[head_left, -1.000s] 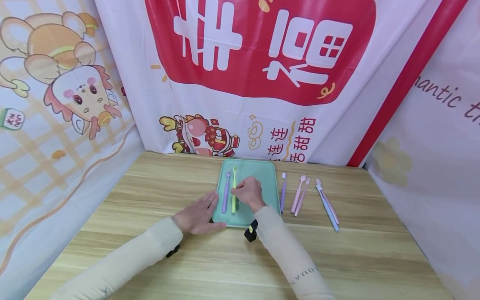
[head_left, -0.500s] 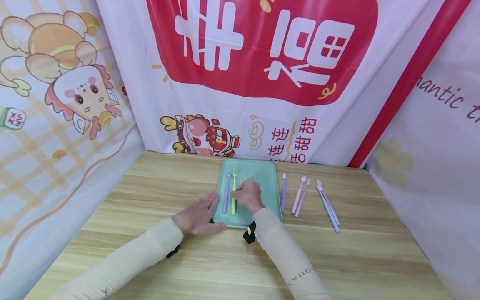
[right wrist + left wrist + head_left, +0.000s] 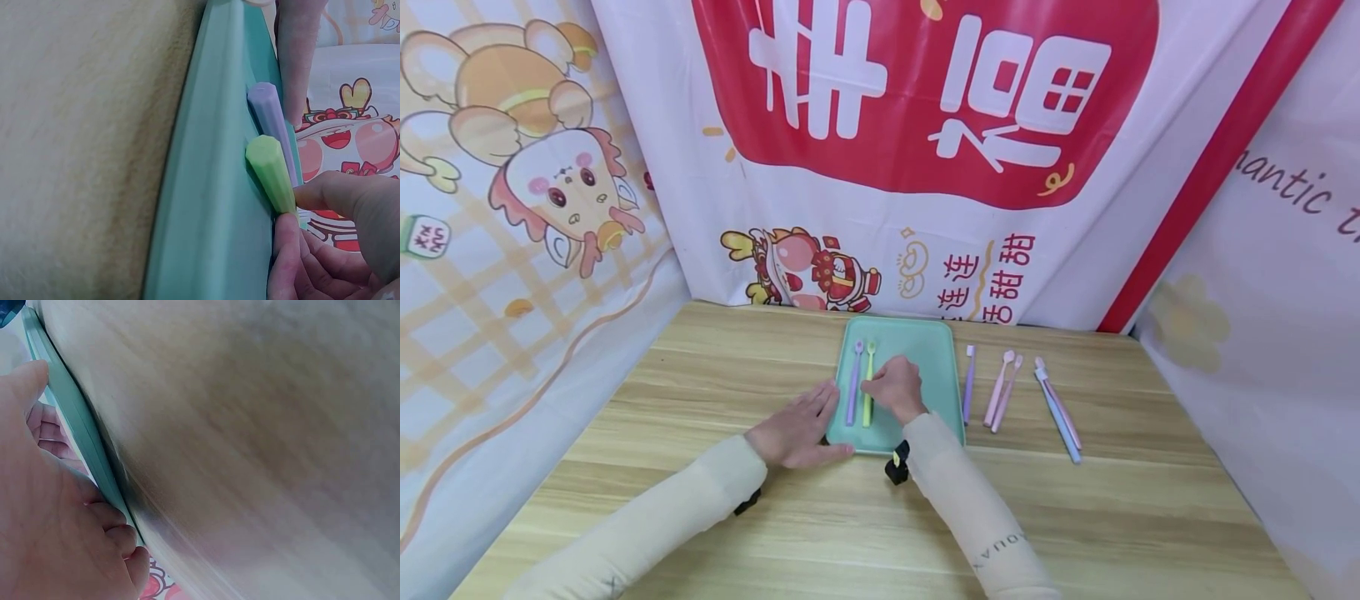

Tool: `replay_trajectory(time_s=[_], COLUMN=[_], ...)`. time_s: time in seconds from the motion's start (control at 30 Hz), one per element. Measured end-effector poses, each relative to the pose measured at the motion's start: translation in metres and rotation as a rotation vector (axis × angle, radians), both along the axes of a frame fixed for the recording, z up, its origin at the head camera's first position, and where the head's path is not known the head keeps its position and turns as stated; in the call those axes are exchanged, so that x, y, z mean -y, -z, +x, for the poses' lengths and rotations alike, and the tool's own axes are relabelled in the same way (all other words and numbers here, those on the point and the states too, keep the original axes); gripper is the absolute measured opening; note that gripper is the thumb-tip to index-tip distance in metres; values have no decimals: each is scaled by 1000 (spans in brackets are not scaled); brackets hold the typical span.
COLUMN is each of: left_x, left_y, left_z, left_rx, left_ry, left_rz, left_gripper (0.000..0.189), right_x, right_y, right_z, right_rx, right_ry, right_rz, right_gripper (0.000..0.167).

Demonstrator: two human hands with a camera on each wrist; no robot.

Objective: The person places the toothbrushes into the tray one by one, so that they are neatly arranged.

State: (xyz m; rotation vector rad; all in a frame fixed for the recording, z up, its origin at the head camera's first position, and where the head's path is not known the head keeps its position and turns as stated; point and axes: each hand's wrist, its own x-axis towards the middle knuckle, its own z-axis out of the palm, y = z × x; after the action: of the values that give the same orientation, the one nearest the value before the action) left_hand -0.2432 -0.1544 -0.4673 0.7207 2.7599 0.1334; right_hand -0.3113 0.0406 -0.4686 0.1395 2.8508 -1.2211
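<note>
A yellow-green toothbrush (image 3: 868, 410) lies in the green tray (image 3: 936, 354), and my right hand (image 3: 898, 387) pinches its handle between thumb and fingers. In the right wrist view the handle end of this toothbrush (image 3: 270, 165) shows close to the tray's near rim. Parallel to it, on its left, is a purple toothbrush (image 3: 853, 392), also in the tray. My left hand (image 3: 797, 429) rests at the tray's left edge with fingers straight and the thumb at the near corner. The left wrist view shows those fingers (image 3: 122, 534) along the tray's rim.
To the tray's right, on the wooden table (image 3: 760, 533), lie another purple toothbrush (image 3: 969, 387), two pink toothbrushes (image 3: 997, 392), and a blue toothbrush (image 3: 1060, 421) crossing a further pink one (image 3: 1070, 421). A printed cloth (image 3: 895, 179) hangs behind the table.
The yellow-green toothbrush has shifted very slightly nearer, staying in my right hand's pinch beside the purple one. My left hand stays at the tray's edge.
</note>
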Motion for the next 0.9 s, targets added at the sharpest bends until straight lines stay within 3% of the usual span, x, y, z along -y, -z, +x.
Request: replay_trajectory(time_s=[0.9], left_x=[-1], left_y=[-3], left_z=[1], left_rx=[9], left_ry=[0], left_rz=[32], left_gripper=[104], right_x=[0], right_y=[3], right_z=[-1], right_rx=[-1], right_ry=[4], right_rz=[6], right_gripper=[18])
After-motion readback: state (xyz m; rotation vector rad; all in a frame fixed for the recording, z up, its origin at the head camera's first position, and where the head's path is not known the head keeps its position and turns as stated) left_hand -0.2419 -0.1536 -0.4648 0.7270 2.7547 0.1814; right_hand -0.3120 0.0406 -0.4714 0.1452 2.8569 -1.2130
